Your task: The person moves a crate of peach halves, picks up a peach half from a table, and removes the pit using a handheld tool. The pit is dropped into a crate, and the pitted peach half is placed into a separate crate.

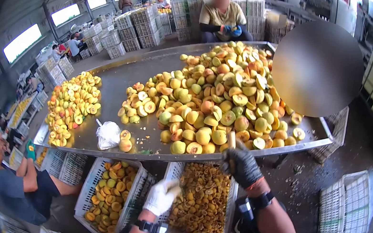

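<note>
My left hand (pixel 161 197), in a white glove, is over the left edge of a crate of pitted fruit scraps (pixel 200 200). Its fingers are curled together, and what they hold, if anything, is too blurred to name. My right hand (pixel 242 166), in a dark grey glove, is closed around a tool with a pale wooden handle (pixel 232 140), at the table's near edge. Just beyond it lies a large heap of halved yellow-red fruit (pixel 217 102) on the metal table (pixel 121 70).
A smaller fruit pile (pixel 75 104) and a white plastic bag (pixel 108 135) lie at the table's left. Below stands a crate of fruit halves (pixel 109 196). Persons sit across the table (pixel 223 18) and at left (pixel 17 183). Empty crates (pixel 344 215) stand at right.
</note>
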Tool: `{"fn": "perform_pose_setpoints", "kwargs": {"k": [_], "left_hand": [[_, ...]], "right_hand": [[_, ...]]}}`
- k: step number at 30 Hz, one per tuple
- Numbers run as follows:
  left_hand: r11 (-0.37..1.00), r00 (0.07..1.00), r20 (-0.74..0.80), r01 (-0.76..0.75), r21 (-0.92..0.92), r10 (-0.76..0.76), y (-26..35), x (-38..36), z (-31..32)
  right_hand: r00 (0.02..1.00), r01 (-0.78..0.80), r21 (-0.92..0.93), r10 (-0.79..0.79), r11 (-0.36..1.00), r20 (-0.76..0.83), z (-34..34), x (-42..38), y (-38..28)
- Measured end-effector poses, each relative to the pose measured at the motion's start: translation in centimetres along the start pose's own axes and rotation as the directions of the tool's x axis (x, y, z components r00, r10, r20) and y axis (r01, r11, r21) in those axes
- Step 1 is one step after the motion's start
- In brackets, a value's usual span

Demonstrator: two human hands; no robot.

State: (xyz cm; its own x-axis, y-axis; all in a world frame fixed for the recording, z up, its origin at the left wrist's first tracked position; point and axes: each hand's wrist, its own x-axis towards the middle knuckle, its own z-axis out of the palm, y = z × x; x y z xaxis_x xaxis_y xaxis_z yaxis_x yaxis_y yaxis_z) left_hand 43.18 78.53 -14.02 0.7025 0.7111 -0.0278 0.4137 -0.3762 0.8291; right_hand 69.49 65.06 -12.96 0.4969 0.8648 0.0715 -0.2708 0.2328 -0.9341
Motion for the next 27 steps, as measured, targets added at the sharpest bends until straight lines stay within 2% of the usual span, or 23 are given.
{"fn": "perform_pose_setpoints", "kwargs": {"k": [1, 2, 3, 4, 5, 6, 7, 8, 10, 11, 12, 15, 17, 18, 19, 20, 21, 24, 26, 27], "left_hand": [[0.987, 0.987, -0.066, -0.141, 0.071, 0.145, -0.3, 2.1, 0.1], [0.947, 0.945, -0.118, -0.288, 0.142, 0.305, -0.4, 4.8, 0.2], [0.947, 0.948, -0.122, -0.27, 0.171, 0.293, 1.7, 6.7, 0.3], [0.947, 0.952, -0.127, -0.252, 0.201, 0.28, 3.9, 8.6, 0.2], [0.905, 0.94, -0.09, -0.286, 0.315, 0.329, 4.7, 10.8, 0.7], [0.85, 0.927, -0.049, -0.32, 0.419, 0.373, 5.4, 12.9, 1.4], [0.871, 0.952, -0.001, -0.279, 0.404, 0.306, 6.2, 14.7, 2.4], [0.826, 0.952, 0.038, -0.283, 0.487, 0.304, 6.6, 16.6, 3.5], [0.706, 0.962, 0.13, -0.266, 0.657, 0.242, 7.2, 19.3, 5.8], [0.58, 0.97, 0.212, -0.241, 0.778, 0.119, 7.9, 20.4, 6.6], [0.535, 0.976, 0.214, -0.193, 0.822, 0.024, 8.9, 20.8, 7.4], [0.505, 0.975, 0.222, -0.176, 0.845, -0.031, 8.6, 21.8, 8.0], [0.769, 0.974, 0.099, -0.223, 0.599, 0.205, 7.6, 21.0, 5.4], [0.917, 0.981, 0.111, -0.187, 0.353, 0.157, 8.2, 19.9, 3.6], [0.964, 0.97, 0.067, -0.24, 0.118, 0.233, 6.6, 19.1, 2.7], [0.948, 0.955, -0.003, -0.293, -0.12, 0.295, 4.7, 17.8, 1.6], [0.876, 0.953, -0.015, -0.284, -0.39, 0.302, 5.4, 15.0, 0.6], [0.822, 0.912, -0.116, -0.406, -0.4, 0.394, 4.4, 9.2, -0.5], [0.779, 0.938, -0.11, -0.335, -0.529, 0.328, 4.2, 6.2, -1.0], [0.713, 0.953, -0.112, -0.285, -0.641, 0.281, 3.6, 5.2, -1.1]], "right_hand": [[0.999, -0.04, 0.258, 0.034, 0.965, 0.028, -0.3, 0.5, -0.9], [0.997, -0.07, 0.489, 0.047, 0.87, 0.059, -0.6, 0.9, -1.7], [0.997, -0.07, 0.5, 0.051, 0.863, 0.051, -0.5, 0.8, -2.0], [0.992, -0.058, 0.448, 0.103, 0.892, -0.078, -0.2, 0.6, -2.1], [0.967, -0.048, 0.395, 0.142, 0.918, -0.211, -0.2, 0.8, -1.8], [0.965, -0.043, 0.404, 0.143, 0.914, -0.221, -0.4, 1.0, -1.2], [0.973, -0.019, 0.389, 0.106, 0.921, -0.204, -0.8, 1.1, -0.7], [0.98, 0.009, 0.367, 0.064, 0.93, -0.186, -1.4, 1.2, -0.3], [0.986, -0.053, 0.399, 0.111, 0.916, -0.123, -2.2, 1.2, -0.5], [0.986, -0.072, 0.353, 0.121, 0.933, -0.119, -2.4, 1.0, -0.6], [0.985, -0.091, 0.307, 0.132, 0.947, -0.114, -2.6, 1.0, -0.6], [0.978, -0.161, 0.231, 0.187, 0.96, -0.095, -3.6, 1.0, -0.5], [0.972, -0.126, 0.278, 0.174, 0.952, -0.156, -3.3, 0.8, -0.9], [0.964, -0.088, 0.318, 0.161, 0.944, -0.21, -2.9, 0.9, -1.1], [0.974, -0.059, 0.35, 0.131, 0.935, -0.185, -2.7, 1.0, -1.3], [0.981, -0.047, 0.318, 0.103, 0.947, -0.163, -2.3, 0.7, -1.5], [0.99, -0.044, 0.314, 0.083, 0.948, -0.112, -2.4, 0.9, -0.7], [0.996, -0.087, 0.277, 0.088, 0.957, 0.009, -0.3, 0.9, 0.7], [0.973, -0.218, 0.086, 0.223, 0.972, -0.053, 2.4, 0.2, 1.0], [0.968, -0.251, 0.094, 0.25, 0.963, 0.024, 3.3, 0.1, 1.7]]}}
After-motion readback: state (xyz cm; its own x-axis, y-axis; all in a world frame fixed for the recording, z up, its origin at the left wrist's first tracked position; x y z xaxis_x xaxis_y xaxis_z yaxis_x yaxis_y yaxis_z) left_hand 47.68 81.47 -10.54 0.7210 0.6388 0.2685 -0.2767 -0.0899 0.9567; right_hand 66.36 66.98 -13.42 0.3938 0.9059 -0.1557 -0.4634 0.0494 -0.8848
